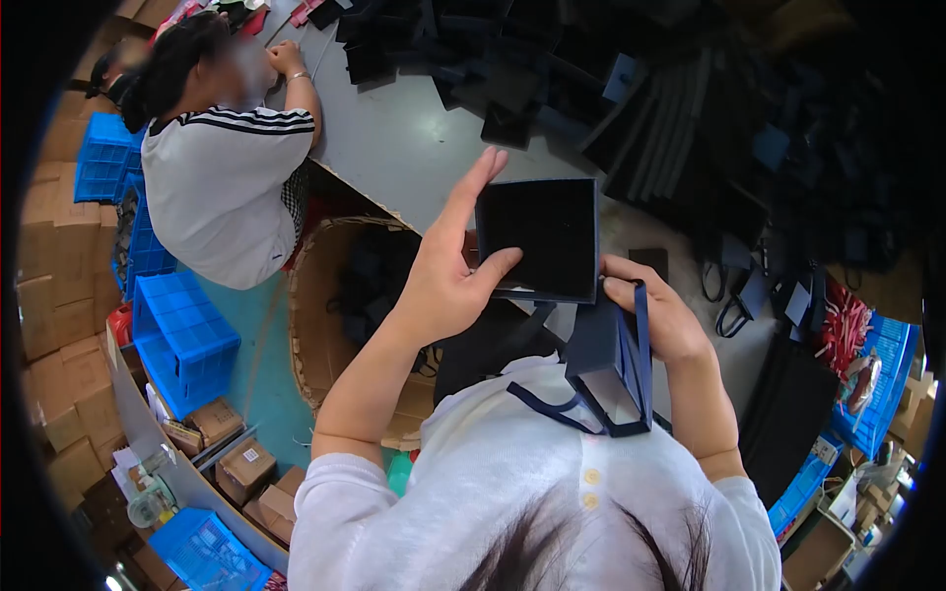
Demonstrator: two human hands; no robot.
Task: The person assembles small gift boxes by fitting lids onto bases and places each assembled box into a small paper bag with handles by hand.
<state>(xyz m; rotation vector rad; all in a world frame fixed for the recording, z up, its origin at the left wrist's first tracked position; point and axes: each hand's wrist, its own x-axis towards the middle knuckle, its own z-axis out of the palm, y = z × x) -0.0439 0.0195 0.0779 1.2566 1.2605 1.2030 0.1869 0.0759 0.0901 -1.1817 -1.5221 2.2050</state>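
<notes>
An open dark box (538, 239) is in front of my chest, its black inside facing up. My left hand (461, 261) grips its left side, the thumb over the near left corner and the fingers along the outer wall. My right hand (662, 307) is at the box's lower right corner, with its thumb and fingers closed round the top of a navy piece with ribbon straps (611, 369). That piece hangs against my shirt, and one ribbon loops out to its left. The fingertips under the box are hidden.
A grey table (399, 128) carries piles of dark boxes (680, 128). Another person (232, 177) leans on it at the left. Below the table edge stands a large cardboard container (320, 325) with dark items. Blue crates (182, 340) and cartons (244, 468) are at the left.
</notes>
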